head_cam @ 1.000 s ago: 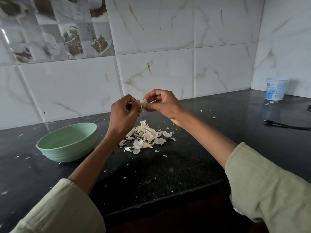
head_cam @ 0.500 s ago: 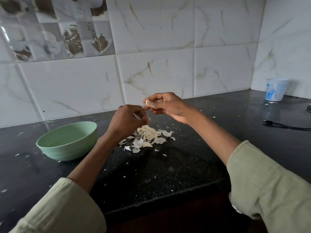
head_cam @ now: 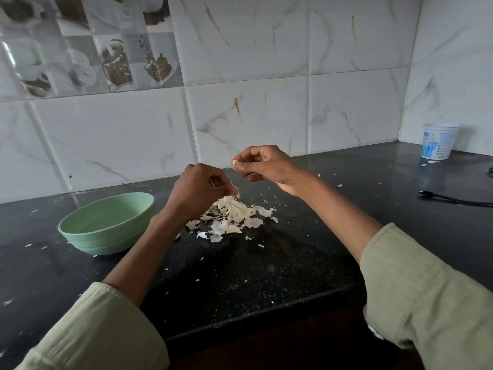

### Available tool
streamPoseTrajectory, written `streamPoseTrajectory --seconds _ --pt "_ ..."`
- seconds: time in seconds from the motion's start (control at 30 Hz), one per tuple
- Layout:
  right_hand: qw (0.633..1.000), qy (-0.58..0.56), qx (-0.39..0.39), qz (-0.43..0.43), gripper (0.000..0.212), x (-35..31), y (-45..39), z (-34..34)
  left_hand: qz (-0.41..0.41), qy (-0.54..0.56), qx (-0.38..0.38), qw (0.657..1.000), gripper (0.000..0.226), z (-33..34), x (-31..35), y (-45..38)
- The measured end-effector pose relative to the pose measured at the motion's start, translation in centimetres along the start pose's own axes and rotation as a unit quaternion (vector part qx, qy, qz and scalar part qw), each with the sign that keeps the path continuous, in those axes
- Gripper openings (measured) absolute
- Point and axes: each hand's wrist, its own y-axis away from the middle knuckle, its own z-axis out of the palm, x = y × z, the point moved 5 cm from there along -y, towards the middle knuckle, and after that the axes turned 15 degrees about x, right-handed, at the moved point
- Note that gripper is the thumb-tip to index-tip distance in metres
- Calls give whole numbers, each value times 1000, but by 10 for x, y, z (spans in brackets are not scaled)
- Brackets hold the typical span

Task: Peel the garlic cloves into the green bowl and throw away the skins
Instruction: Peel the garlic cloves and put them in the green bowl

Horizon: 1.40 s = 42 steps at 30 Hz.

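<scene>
My right hand (head_cam: 266,166) pinches a pale garlic clove (head_cam: 235,164) between thumb and fingertips, held above the black counter. My left hand (head_cam: 198,192) hangs lower and to the left, just over the pile of garlic skins (head_cam: 234,217), its fingers curled and pinching a thin strip of skin (head_cam: 234,188). The green bowl (head_cam: 106,224) stands on the counter to the left of the pile; its inside is mostly hidden from this angle.
The black counter (head_cam: 240,276) is strewn with small skin flakes. A white plastic tub (head_cam: 438,141) stands in the far right corner. A black cable (head_cam: 453,200) lies at the right. Tiled wall runs behind; the counter's front edge is close to me.
The hands have parted. My left hand dropped from the clove down toward the skin pile with a piece of skin; my right hand kept the clove and stayed raised.
</scene>
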Motion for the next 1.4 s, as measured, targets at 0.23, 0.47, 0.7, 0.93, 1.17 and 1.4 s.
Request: streamPoseTrajectory --seconds 0.23,0.47,0.7,0.93,1.17,1.4 --pt "996 27 52 -70 24 -6 -2 -2 -2 24 71 997 16 -8 3 -4" --pt "992 52 44 -108 23 -10 -1 3 -51 129 111 984 11 -7 11 -1" --pt "992 37 33 -115 22 -14 2 5 -122 248 113 954 11 -5 1 0" --pt "989 9 54 -135 25 -15 2 4 -211 349 112 906 17 2 -5 2" --pt "936 151 123 -295 19 -25 9 17 -282 381 159 866 17 10 -11 8" --pt "927 174 136 -304 16 -26 12 22 -323 364 174 856 15 13 -14 7"
